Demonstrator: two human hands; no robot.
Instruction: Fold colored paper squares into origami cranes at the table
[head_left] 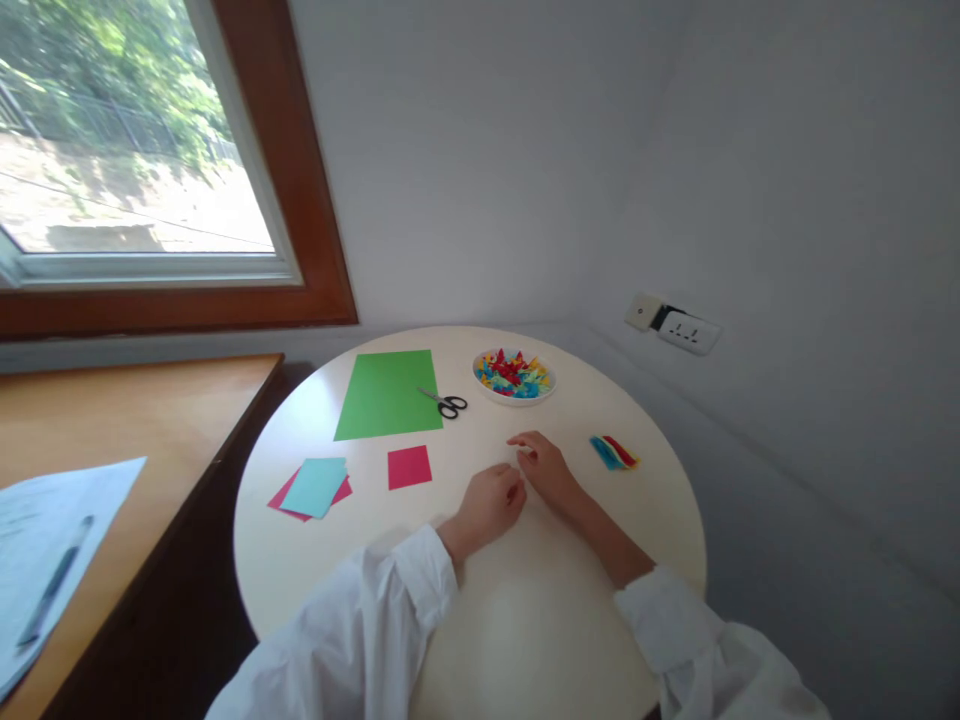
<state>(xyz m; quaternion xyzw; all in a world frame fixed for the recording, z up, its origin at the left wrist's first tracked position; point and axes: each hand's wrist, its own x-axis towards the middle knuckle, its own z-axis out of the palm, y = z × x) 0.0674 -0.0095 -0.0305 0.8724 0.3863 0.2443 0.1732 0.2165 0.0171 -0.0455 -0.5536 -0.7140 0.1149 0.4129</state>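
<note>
My left hand (489, 507) is closed over the middle of the white round table (487, 640), its fingers curled under. Whatever may be inside that curl is hidden. Close beside it is my right hand (547, 468), with its index finger reaching forward and a small gap above the thumb; I see nothing held there. Ahead of both hands stands a white dish (516, 401) full of small red, yellow and blue pieces (514, 372). A pink paper square (409, 467) lies left of my left hand. To the right of my right hand are blue, cream, red and yellow strips (613, 453).
A green sheet (386, 395) lies at the back left, with black-handled scissors (448, 407) partly over its right edge. Light-blue paper (315, 487) overlaps pink paper (343, 490) at left. A wooden desk (172, 400) holds a pen (56, 580) on papers. Walls close off the back and right.
</note>
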